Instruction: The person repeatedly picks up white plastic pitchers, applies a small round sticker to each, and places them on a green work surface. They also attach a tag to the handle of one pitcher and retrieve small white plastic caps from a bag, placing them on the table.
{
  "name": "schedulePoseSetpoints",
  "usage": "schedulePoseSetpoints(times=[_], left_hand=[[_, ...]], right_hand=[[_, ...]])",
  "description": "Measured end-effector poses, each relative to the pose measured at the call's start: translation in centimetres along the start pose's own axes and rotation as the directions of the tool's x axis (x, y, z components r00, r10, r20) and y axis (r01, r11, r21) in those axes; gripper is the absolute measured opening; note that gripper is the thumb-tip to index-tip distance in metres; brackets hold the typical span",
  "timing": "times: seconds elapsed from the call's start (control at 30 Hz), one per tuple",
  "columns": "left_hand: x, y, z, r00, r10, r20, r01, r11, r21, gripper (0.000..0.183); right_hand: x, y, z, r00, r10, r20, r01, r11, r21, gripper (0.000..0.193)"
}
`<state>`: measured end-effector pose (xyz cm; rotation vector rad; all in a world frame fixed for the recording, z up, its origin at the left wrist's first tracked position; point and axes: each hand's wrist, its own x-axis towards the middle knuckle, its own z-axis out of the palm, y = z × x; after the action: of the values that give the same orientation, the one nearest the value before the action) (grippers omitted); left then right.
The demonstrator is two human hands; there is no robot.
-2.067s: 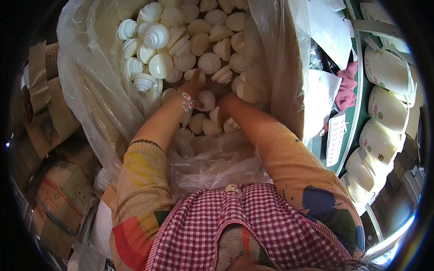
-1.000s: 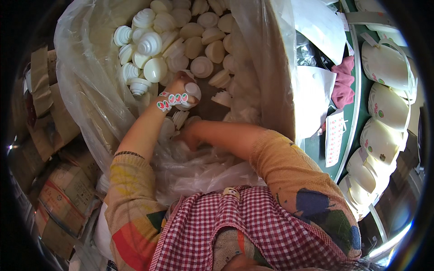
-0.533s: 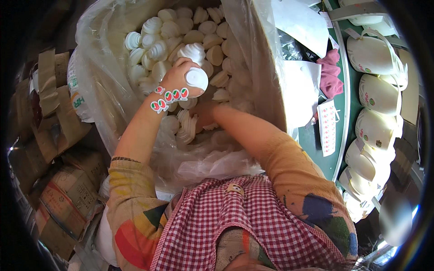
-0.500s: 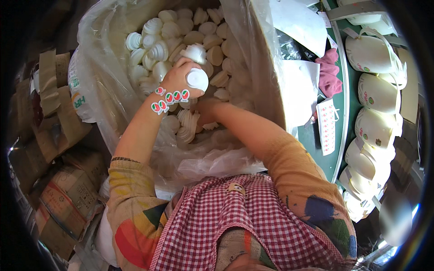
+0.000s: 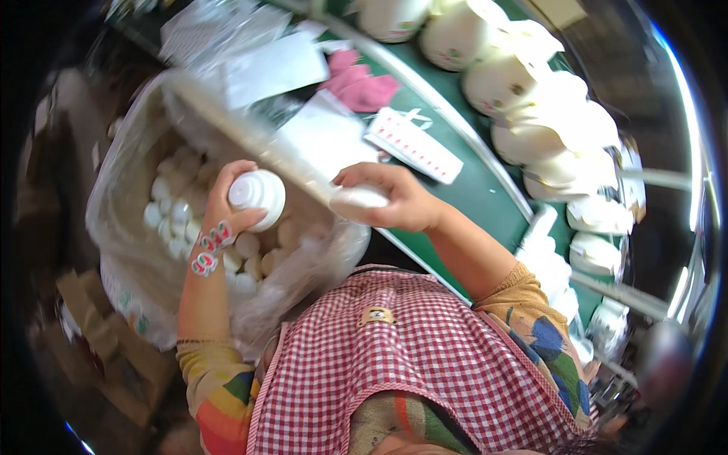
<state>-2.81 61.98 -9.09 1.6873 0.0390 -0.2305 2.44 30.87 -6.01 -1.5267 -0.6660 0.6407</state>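
Note:
My left hand point(image 5: 230, 208) is closed around a white, stepped, round plastic cap point(image 5: 258, 199), held over the open box. Small red and green stickers point(image 5: 211, 248) cling to my left wrist. My right hand point(image 5: 406, 199) grips another white round plastic piece point(image 5: 361, 199), partly blurred, near the box's right edge. Below my left hand, many white caps point(image 5: 179, 218) lie loose inside the large box point(image 5: 121, 250), which is lined with clear plastic film.
Beyond the box is a green table point(image 5: 470, 193) with white papers point(image 5: 322, 136), a pink cloth point(image 5: 356, 83) and a white sticker sheet point(image 5: 415, 144). Cream round containers point(image 5: 531, 125) line its far right side. Cardboard point(image 5: 106, 341) lies at lower left.
My view has swung right toward the table, so the box now sits further left. My right hand has come up out of the box with a white piece; my left keeps its cap.

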Motion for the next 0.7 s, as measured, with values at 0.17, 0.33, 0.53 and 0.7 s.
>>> schedulePoseSetpoints(times=[0.17,0.33,0.53,0.7], left_hand=[[7.3,5.5,15.7,0.965,0.037,0.258,0.05,0.945,-0.323,0.065],[17.6,14.3,35.1,0.698,0.52,0.493,-0.653,0.745,0.138,0.058],[26.4,21.2,53.1,0.424,0.67,0.609,-0.904,0.277,0.326,0.05],[29.0,18.0,57.5,0.233,0.518,0.823,-0.932,-0.123,0.341,0.05]], right_hand=[[-15.1,-1.6,-15.0,0.765,0.062,-0.641,0.158,0.947,0.28,0.052],[-29.5,-6.4,-28.7,0.338,-0.162,-0.927,0.318,0.947,-0.05,0.046],[-37.4,0.6,-40.2,0.079,-0.048,-0.996,0.26,0.965,-0.026,0.031],[-38.1,2.8,-40.2,0.094,-0.321,-0.942,-0.471,0.82,-0.326,0.039]])
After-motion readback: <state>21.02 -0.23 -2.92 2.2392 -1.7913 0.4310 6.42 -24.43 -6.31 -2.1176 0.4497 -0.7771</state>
